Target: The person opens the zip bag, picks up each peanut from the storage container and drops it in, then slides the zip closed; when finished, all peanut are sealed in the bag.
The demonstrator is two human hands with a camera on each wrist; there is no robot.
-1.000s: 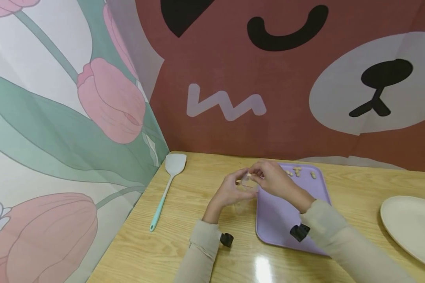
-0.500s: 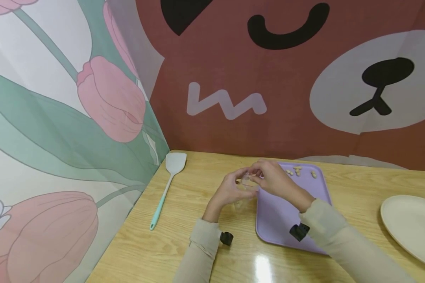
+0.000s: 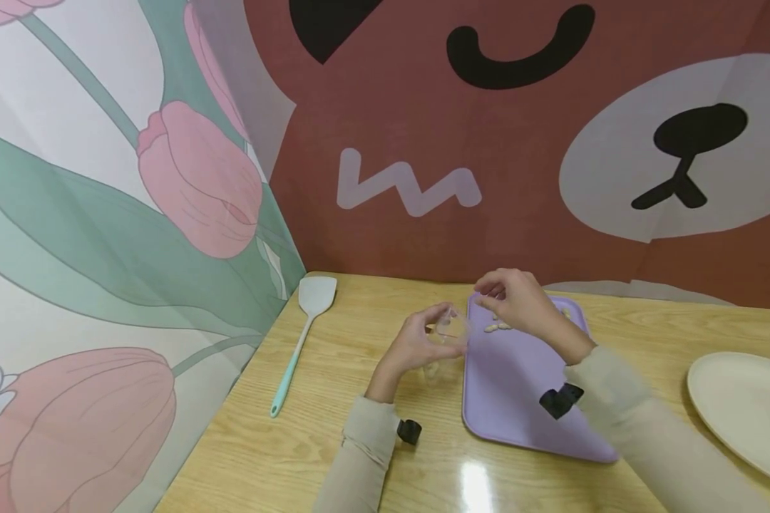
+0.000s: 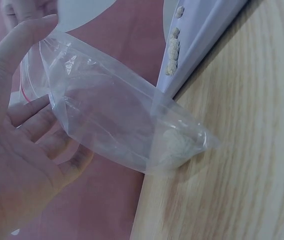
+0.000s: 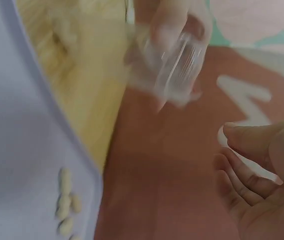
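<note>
My left hand (image 3: 416,343) holds a clear zip bag (image 4: 107,100) at its mouth, thumb on one side and fingers on the other, left of the purple tray (image 3: 520,406). Pale contents (image 4: 176,145), blurred by the plastic, sit in the bag's bottom corner, which hangs by the wooden tabletop. My right hand (image 3: 520,303) hovers above the tray's far end with fingers loosely bent and nothing seen between them. Beneath it lie several unshelled peanuts (image 3: 497,327), partly hidden by that hand in the head view; the right wrist view shows peanuts (image 5: 63,205) near the tray's rim.
A spatula (image 3: 295,356) with a white blade and turquoise handle lies on the table at left. An off-white plate (image 3: 744,413) stands at right. Printed cloths with a bear face (image 3: 423,242) and tulips (image 3: 199,182) hang behind and beside the table (image 3: 334,456).
My right hand has left the bag's mouth and moved right and away over the tray's far end. The left hand stays in place with the bag.
</note>
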